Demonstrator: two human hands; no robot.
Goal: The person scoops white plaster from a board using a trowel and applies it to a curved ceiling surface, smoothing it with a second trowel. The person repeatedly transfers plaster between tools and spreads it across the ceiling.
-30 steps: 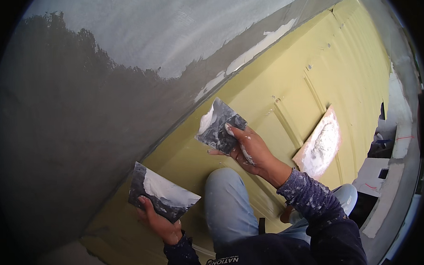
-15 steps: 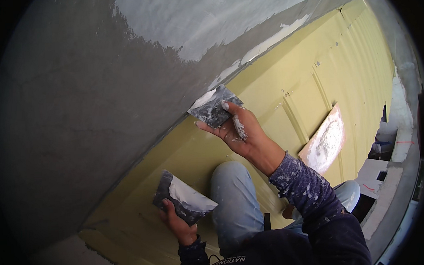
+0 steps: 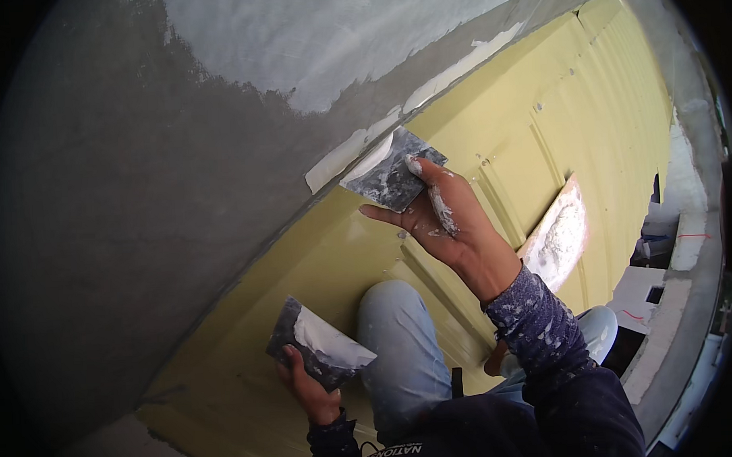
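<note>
My right hand (image 3: 454, 217) grips a flat dark putty spreader (image 3: 392, 175), thumb on top and fingers beneath. White putty lines the spreader's upper left edge, which is close to the lower edge of the grey wall (image 3: 163, 179). A fresh white strip of putty (image 3: 337, 161) runs along that edge of the wall. Lower down, my left hand (image 3: 311, 391) holds a second dark spreader (image 3: 289, 324) by its lower side. A thick load of white putty (image 3: 330, 340) lies across its face. Dried putty marks my right thumb and sleeve.
Below the wall spreads a ribbed yellow metal sheet (image 3: 302, 255). On it, right of my right forearm, lies a board (image 3: 532, 251) heaped with white putty. My bent knee (image 3: 402, 332) is between my hands. Far right, a pale concrete ledge (image 3: 664, 331) borders dark gaps.
My right hand and its spreader have moved right, slightly off the wall edge. A new white strip shows on the wall where the spreader was. My left hand has barely moved.
</note>
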